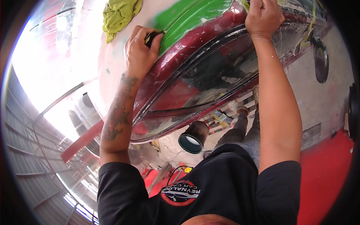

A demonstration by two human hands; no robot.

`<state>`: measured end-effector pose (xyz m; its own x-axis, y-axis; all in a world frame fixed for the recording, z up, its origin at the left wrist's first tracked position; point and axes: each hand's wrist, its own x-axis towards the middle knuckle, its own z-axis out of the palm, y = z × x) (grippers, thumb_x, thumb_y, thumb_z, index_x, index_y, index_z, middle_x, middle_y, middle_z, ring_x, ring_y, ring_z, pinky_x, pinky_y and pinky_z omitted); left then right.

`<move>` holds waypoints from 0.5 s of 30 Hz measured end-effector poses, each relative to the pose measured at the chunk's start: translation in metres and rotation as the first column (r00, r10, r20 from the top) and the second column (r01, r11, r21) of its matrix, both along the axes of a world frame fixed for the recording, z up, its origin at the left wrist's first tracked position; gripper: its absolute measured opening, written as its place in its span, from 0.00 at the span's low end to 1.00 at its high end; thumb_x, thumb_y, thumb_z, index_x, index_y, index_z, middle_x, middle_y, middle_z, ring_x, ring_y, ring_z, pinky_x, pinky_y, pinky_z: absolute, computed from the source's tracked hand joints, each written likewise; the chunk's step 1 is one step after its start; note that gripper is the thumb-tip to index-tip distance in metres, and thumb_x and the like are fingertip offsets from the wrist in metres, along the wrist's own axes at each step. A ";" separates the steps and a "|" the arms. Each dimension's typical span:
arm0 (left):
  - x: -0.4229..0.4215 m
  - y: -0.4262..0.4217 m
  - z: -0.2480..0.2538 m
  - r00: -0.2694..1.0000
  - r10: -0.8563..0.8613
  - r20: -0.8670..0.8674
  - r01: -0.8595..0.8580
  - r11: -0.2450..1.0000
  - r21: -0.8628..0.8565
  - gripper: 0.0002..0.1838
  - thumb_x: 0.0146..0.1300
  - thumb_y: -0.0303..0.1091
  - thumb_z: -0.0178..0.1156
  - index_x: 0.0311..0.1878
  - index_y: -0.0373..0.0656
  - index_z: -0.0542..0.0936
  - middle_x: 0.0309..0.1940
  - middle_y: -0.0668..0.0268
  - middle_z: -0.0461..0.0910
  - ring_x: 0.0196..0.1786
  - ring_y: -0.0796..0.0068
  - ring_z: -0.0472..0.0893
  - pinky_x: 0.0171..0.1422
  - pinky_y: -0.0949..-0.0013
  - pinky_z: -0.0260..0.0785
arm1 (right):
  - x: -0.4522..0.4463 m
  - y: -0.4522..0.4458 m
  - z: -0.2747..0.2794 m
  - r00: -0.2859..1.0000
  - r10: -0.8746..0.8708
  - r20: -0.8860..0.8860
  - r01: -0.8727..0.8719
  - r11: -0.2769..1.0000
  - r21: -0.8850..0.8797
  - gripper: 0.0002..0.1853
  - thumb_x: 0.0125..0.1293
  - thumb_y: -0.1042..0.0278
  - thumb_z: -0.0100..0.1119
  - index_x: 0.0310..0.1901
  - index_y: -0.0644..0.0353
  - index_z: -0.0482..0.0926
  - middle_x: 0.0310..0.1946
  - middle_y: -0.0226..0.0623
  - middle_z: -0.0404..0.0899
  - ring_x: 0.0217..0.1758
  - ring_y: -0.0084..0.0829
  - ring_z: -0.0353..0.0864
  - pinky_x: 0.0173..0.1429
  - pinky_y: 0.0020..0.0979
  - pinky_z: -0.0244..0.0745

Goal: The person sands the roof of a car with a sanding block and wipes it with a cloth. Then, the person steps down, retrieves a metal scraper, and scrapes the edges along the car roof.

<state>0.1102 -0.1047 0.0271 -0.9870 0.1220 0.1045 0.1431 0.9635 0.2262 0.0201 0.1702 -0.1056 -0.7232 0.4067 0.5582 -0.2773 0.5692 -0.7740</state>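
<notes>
A dark pad (151, 38) is held at the lower left end of the green strip (187, 19) on the car's roof, pinched between the thumb and bent fingers of the left hand (141, 48). Most of the pad is covered by the fingers, so its long axis cannot be told; its exposed end is pointed rightward, toward the green. The strip's own long axis is run diagonally, from lower left to upper right, along the red rim (176, 56). The surface work is judged to be partway: green is laid over the strip, but ragged pale patches are left along its border, and the rim is marked with whitish scuffs. At the roof edge the right hand (264, 17) is placed with fingers curled, beside some yellow tape (245, 5); whether anything is gripped cannot be told. Farther out, a cloth (120, 17) is draped on the pale surface, and below the window (221, 71) a bucket (194, 135) is seen.
</notes>
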 end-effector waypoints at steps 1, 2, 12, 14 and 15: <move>0.003 -0.004 0.001 1.000 -0.011 -0.005 0.011 1.000 -0.023 0.07 0.62 0.30 0.70 0.39 0.39 0.83 0.36 0.58 0.82 0.40 0.58 0.83 0.47 0.62 0.74 | 0.000 0.000 0.001 1.000 0.004 -0.002 -0.004 1.000 0.003 0.11 0.68 0.64 0.54 0.32 0.59 0.82 0.33 0.40 0.82 0.40 0.45 0.80 0.48 0.43 0.71; 0.006 -0.008 0.003 1.000 -0.025 -0.008 0.025 0.999 -0.047 0.07 0.61 0.29 0.70 0.39 0.39 0.83 0.36 0.58 0.82 0.39 0.57 0.83 0.46 0.61 0.74 | 0.001 -0.001 0.001 1.000 -0.007 0.004 0.007 1.000 0.019 0.11 0.68 0.63 0.54 0.32 0.60 0.82 0.33 0.40 0.82 0.41 0.45 0.80 0.48 0.43 0.71; -0.029 0.026 -0.013 0.993 -0.090 -0.081 0.086 0.995 -0.045 0.05 0.60 0.31 0.70 0.39 0.46 0.84 0.35 0.61 0.82 0.37 0.54 0.83 0.42 0.60 0.75 | 0.001 0.002 -0.001 1.000 -0.001 0.027 0.000 0.999 0.040 0.11 0.68 0.64 0.53 0.33 0.61 0.81 0.33 0.42 0.81 0.40 0.47 0.80 0.47 0.44 0.71; -0.006 0.005 -0.008 0.995 -0.067 -0.070 0.065 0.998 -0.028 0.05 0.61 0.33 0.69 0.38 0.45 0.84 0.35 0.60 0.82 0.37 0.53 0.83 0.42 0.58 0.75 | 0.002 0.002 0.003 1.000 0.015 0.017 -0.016 0.999 0.039 0.11 0.68 0.64 0.53 0.33 0.61 0.81 0.33 0.42 0.81 0.40 0.46 0.80 0.47 0.44 0.71; 0.010 -0.011 -0.005 0.998 -0.029 -0.059 0.028 0.999 -0.022 0.05 0.62 0.34 0.69 0.38 0.45 0.84 0.35 0.60 0.82 0.37 0.53 0.83 0.42 0.57 0.75 | 0.002 0.002 0.004 0.999 0.030 0.012 -0.030 0.999 0.037 0.11 0.68 0.64 0.53 0.33 0.61 0.81 0.33 0.41 0.81 0.40 0.46 0.80 0.48 0.44 0.71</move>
<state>0.1204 -0.1156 0.0224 -0.9752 0.1529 0.1602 0.1832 0.9633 0.1960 0.0223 0.1725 -0.1011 -0.7413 0.3640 0.5638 -0.2859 0.5888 -0.7560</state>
